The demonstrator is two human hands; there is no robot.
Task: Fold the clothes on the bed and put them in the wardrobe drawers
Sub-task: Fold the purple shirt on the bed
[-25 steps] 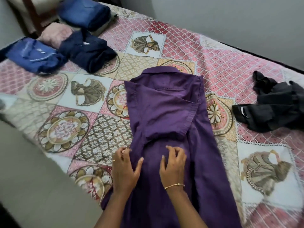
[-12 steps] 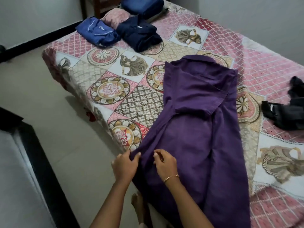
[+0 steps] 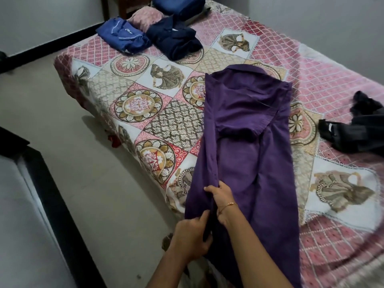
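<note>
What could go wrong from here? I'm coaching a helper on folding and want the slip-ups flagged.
1. The purple shirt hangs partly over the bed's edge; with the left hand and right hand gripping only its left side, it may slide floorward.
2. The folded-in sleeve might shift and undo that fold.
3. The unfolded black garment lies close and may get swept up.

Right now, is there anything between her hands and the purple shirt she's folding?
Nothing visible is in the way. Both the left hand and the right hand already grip the purple shirt along its near left edge, at the edge of the bed. The wardrobe drawers are out of view.
</note>
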